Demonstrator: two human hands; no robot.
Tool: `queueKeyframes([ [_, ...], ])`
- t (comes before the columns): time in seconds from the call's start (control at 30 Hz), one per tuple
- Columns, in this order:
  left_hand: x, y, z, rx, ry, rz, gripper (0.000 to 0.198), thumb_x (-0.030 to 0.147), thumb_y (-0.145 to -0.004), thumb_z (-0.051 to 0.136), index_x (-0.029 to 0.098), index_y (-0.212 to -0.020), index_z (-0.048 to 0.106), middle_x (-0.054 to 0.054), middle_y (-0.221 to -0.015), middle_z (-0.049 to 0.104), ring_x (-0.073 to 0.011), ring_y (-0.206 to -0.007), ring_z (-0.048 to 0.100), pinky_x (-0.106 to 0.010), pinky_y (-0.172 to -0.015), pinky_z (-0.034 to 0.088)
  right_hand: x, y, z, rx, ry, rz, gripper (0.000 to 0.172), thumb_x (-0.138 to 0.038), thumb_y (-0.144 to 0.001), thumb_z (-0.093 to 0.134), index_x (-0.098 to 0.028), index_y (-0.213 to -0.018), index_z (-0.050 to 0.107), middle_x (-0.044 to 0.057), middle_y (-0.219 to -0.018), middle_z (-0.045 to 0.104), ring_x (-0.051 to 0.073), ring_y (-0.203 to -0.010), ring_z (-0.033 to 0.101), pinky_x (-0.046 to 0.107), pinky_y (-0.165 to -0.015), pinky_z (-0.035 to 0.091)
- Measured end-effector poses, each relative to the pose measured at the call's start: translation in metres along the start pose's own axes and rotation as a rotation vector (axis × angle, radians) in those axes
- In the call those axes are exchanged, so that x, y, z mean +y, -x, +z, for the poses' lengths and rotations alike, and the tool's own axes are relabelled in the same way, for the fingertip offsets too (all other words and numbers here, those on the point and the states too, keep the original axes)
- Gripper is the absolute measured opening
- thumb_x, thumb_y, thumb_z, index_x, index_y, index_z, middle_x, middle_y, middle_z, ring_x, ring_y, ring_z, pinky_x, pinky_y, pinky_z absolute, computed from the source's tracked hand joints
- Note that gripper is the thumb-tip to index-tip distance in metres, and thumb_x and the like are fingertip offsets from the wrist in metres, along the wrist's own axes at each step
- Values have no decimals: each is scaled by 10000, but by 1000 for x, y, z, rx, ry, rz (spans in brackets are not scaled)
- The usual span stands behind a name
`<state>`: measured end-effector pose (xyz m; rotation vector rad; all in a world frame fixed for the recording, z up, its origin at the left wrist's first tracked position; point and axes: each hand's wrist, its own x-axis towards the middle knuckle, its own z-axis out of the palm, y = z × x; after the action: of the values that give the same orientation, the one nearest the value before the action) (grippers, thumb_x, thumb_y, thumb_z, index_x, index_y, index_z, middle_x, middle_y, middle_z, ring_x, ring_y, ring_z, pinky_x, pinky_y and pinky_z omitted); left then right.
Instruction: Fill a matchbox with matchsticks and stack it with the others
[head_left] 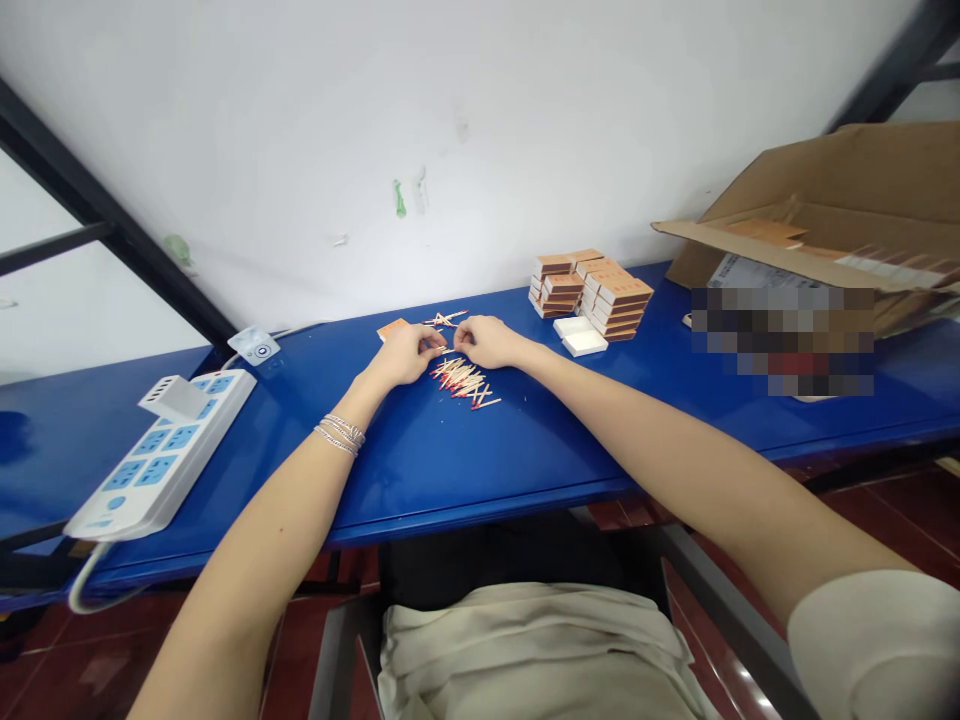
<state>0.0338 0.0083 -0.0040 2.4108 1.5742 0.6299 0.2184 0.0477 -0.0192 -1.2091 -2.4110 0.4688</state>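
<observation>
My left hand [410, 354] and right hand [484, 342] faced each other just beyond the match pile [463, 380] on the desk [450, 470], fingers curled inward; I could not tell whether either was clamped on a match. A trailing finger or wrist could have scattered the pile, since nothing walled it in. The crossed matches [448, 319] behind lay just as loose, and a careless swing of my right forearm might have knocked the white trays [585, 344] near it.
</observation>
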Motion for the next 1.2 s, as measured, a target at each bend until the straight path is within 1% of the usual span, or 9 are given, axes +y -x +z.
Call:
queueKeyframes([
  [0.2,1,0,-1,6,3,-12,138,132,-788,627,152,-885,722,-61,-865,735,-160,-731,633,-294,-741,494,24,5,-23,-93,-136,6,129,-159,-762,617,-132,-821,729,45,-795,719,124,-677,595,215,-642,432],
  [0.33,0,-1,2,3,29,10,140,130,-795,606,146,-887,710,-65,-880,733,-165,-755,642,-294,-742,500,15,11,-22,-201,-284,-112,158,-244,-742,651,-134,-809,743,26,-731,707,114,-631,574,230,-626,434],
  [0.4,0,-1,3,6,34,26,151,130,-797,597,145,-900,706,-64,-871,731,-166,-762,645,-291,-745,501,7,12,-17,-162,-323,-134,160,-228,-734,645,-133,-813,746,28,-733,709,117,-644,584,231,-634,438],
  [0.57,2,1,7,26,94,48,182,142,-803,589,138,-960,683,-64,-843,723,-170,-765,652,-293,-743,501,-2,5,2,107,-181,-37,141,-200,-747,628,-153,-816,742,32,-782,720,127,-687,604,231,-646,425],
  [0.73,3,1,8,27,101,41,269,127,-796,589,144,-1060,637,-46,-837,719,-159,-737,643,-298,-753,498,-2,0,10,123,-103,-17,145,-185,-754,612,-183,-829,736,15,-766,714,132,-691,605,230,-648,417],
  [0.87,0,-1,10,36,93,9,288,149,-793,608,153,-1080,626,-47,-862,713,-154,-741,636,-298,-754,502,5,0,-1,109,-113,-11,149,-137,-745,607,-154,-828,730,35,-794,712,130,-700,597,218,-656,424],
  [0.97,-1,-2,10,25,108,-15,303,134,-786,604,150,-1088,620,-48,-870,711,-143,-718,627,-290,-737,504,18,2,-15,38,-136,14,133,-150,-748,618,-134,-823,726,41,-777,704,126,-687,584,216,-643,423],
  [1.1,2,-1,9,11,124,-22,284,133,-789,594,139,-1071,626,-50,-846,710,-142,-706,620,-290,-732,502,29,6,-24,-168,-195,-11,141,-217,-748,643,-126,-815,727,23,-715,682,107,-610,544,216,-595,410],
  [1.2,3,0,8,10,118,-13,273,134,-791,586,133,-1059,637,-56,-847,708,-145,-715,619,-290,-729,496,26,8,-23,-203,-214,-36,159,-247,-727,672,-134,-818,736,17,-715,681,101,-603,541,211,-584,409],
])
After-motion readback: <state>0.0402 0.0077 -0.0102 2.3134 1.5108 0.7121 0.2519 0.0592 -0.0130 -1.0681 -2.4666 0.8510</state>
